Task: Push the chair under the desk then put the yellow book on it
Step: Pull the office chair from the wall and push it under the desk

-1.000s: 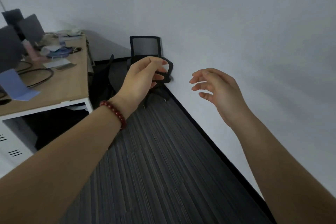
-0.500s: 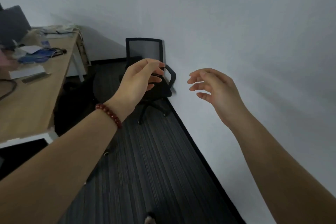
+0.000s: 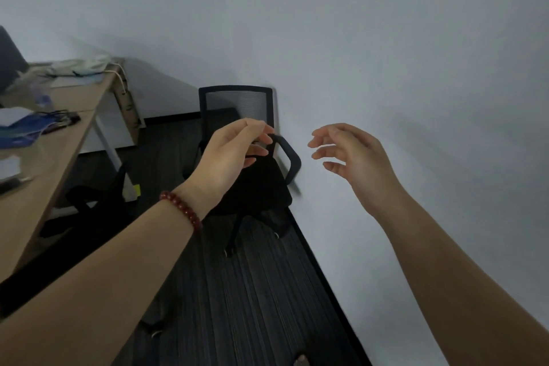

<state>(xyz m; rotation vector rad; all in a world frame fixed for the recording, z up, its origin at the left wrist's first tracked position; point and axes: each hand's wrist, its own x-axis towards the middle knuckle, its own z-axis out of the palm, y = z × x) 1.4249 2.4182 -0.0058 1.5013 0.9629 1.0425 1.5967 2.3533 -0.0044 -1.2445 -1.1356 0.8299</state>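
Note:
A black office chair [image 3: 261, 187] with a mesh back stands against the white wall, out on the striped carpet, apart from the wooden desk [image 3: 44, 175] at the left. My left hand [image 3: 234, 154], with a red bead bracelet on its wrist, is raised in front of the chair's seat and armrest, fingers loosely curled, holding nothing. My right hand [image 3: 353, 157] hovers to the chair's right in front of the wall, fingers spread and empty. Neither hand touches the chair. A small yellow patch [image 3: 136, 189] shows under the desk; I cannot tell whether it is the book.
The desk carries papers, blue items [image 3: 26, 131], cables and a dark monitor edge [image 3: 9, 62]. A second black chair [image 3: 89, 211] sits tucked under the desk. A cardboard piece [image 3: 129, 104] leans at the desk's far end. Dark baseboard runs along the wall at the right.
The view has moved forward and swung right: the chair is nearer and larger, and the desk has slid toward the left edge. Both hands keep their raised, empty pose.

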